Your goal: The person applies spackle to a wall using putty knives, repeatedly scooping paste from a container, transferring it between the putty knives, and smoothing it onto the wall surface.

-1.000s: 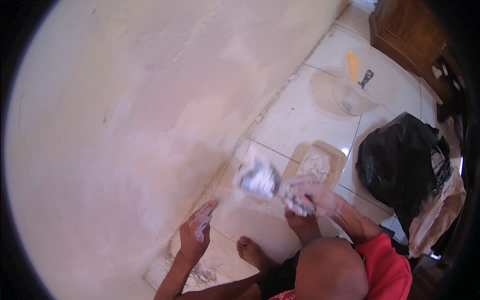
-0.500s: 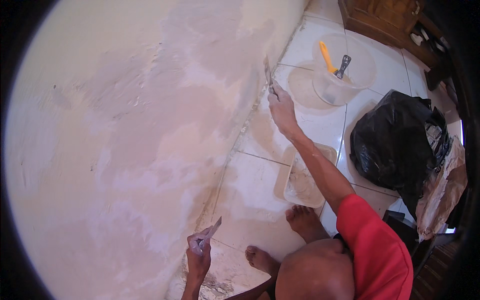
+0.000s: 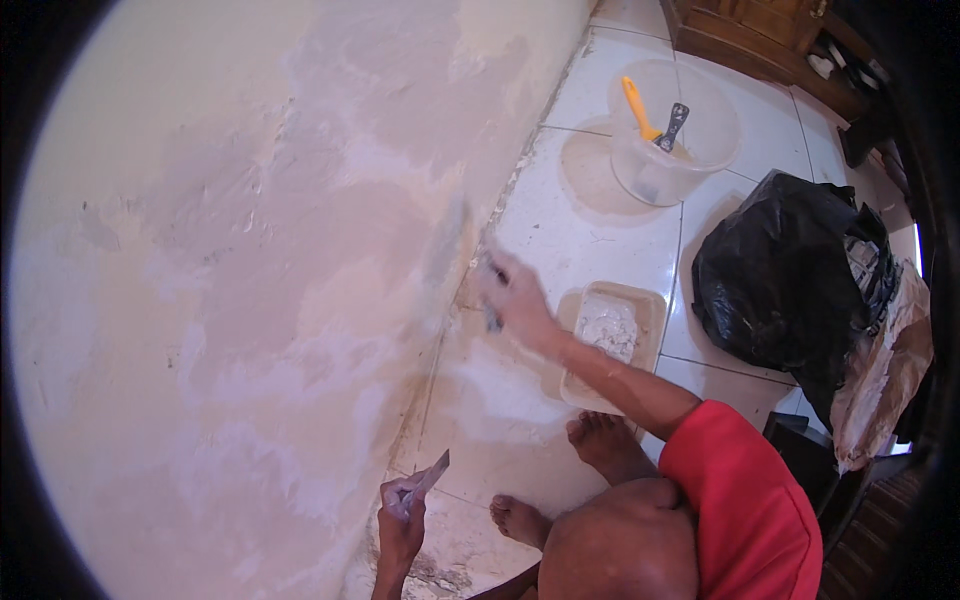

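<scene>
My right hand (image 3: 520,300), blurred by motion, is closed on a putty knife (image 3: 493,318), of which only a grey bit shows clearly. It is low beside the patchy plastered wall (image 3: 250,330), near where the wall meets the floor. My left hand (image 3: 402,505) grips a second putty knife (image 3: 433,470), its blade pointing up and to the right; whitish paste coats the fingers. Under my right forearm sits a shallow rectangular tub (image 3: 655,320) with pale filler paste (image 3: 608,328) in it.
A clear round bucket (image 3: 650,185) holds an orange-handled tool (image 3: 637,108) and a black-handled one (image 3: 675,125). At the right lie a black plastic bag (image 3: 770,285) and crumpled brown paper (image 3: 885,375). A wooden cabinet (image 3: 740,30) stands at the far end. My bare feet (image 3: 605,445) rest on white tiles.
My right hand has swept down and toward me along the wall's foot with its putty knife, uncovering more of the paste in the tub. My left hand has barely moved.
</scene>
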Motion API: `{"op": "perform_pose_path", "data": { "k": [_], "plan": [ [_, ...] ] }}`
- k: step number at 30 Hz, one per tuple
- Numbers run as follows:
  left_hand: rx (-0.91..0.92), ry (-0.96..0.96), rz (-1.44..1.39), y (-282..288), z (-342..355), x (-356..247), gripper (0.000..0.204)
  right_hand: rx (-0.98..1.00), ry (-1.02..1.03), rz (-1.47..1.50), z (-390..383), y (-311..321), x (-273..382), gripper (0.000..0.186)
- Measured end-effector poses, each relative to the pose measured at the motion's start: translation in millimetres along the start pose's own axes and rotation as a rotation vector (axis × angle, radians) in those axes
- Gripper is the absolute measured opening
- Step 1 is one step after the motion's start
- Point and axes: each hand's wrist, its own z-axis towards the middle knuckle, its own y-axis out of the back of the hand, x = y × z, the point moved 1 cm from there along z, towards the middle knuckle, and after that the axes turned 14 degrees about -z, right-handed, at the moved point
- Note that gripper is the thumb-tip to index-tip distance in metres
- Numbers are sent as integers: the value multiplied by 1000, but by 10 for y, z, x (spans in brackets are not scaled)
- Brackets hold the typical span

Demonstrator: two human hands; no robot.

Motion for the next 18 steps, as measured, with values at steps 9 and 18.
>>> {"op": "perform_pose_path", "data": {
  "k": [9,18],
  "plan": [
    [2,99,6,39,-46,56,22,5,-131,406,1314,843,2,48],
    [62,105,-1,28,6,45,20,-86,314,-62,514,90,-3,57]
  ]
}}
